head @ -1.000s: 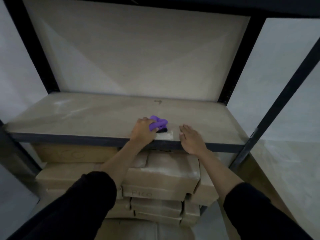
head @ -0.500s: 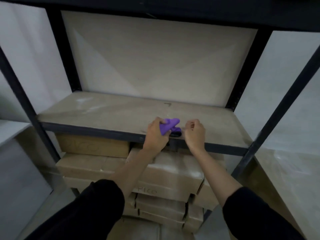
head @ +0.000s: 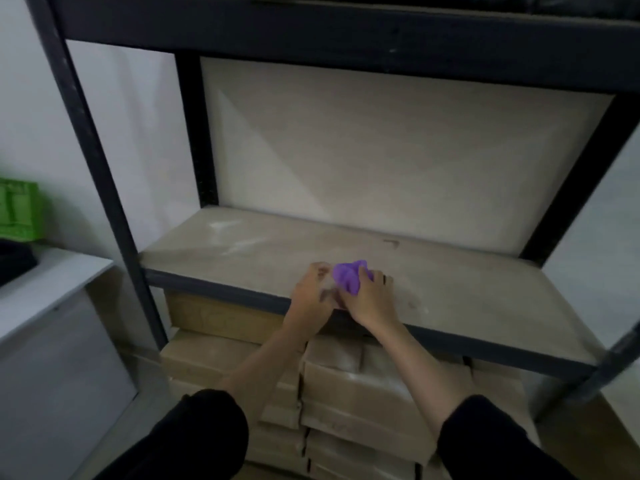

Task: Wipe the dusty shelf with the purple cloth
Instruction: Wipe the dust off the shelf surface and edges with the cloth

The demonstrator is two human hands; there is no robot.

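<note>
A green box (head: 19, 209) sits far left. White dust (head: 235, 242) streaks the shelf (head: 467, 299) toward its left. At the front edge, my left hand (head: 311, 296) and right hand (head: 372, 299) touch, both curled round the bunched cloth (head: 348, 276) between them. Boxes (head: 363, 386) are stacked below.

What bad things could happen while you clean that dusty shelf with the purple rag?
The rag is bunched between both hands at the shelf's front edge, so it might wipe only a thin strip. The white dust streaks at the back left could get missed. Dust pushed forward could fall onto the boxes stacked underneath.
</note>
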